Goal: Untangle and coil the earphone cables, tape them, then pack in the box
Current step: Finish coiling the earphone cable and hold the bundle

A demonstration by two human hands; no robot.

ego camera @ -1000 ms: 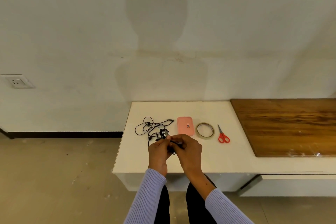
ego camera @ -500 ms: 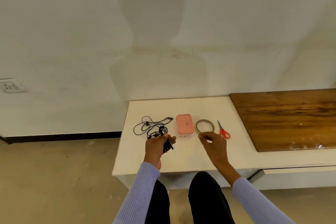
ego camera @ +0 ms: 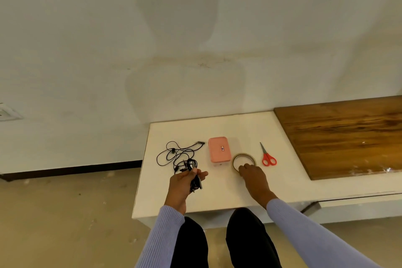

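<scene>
coiled earphones in one hand, the other at the tape roll

the left hand [ego camera: 183, 183] is raised just above the white table [ego camera: 217, 193], its fingers curled round a small black bundle of coiled earphone cable [ego camera: 195, 181] that hangs out of the grip on the thumb side. at about eleven o'clock from that hand, a second earphone cable [ego camera: 177, 154] lies loose and tangled on the tabletop, its loops spreading toward the table's left edge.

the right hand [ego camera: 253, 177] reaches out to the tape roll [ego camera: 243, 160], which lies flat at about twelve o'clock from it. the fingertips sit on the roll's near rim; whether they pinch it or only touch it is hard to tell from this angle.

the pink box [ego camera: 219, 149] stands closed at about ten o'clock from the tape roll, just beside it, between the tangled cable and the roll. red-handled scissors [ego camera: 268, 156] lie at three o'clock from the roll, blades pointing away from the person. a wooden board [ego camera: 348, 135] covers the table's right part. both forearms wear lilac ribbed sleeves [ego camera: 304, 226].
</scene>
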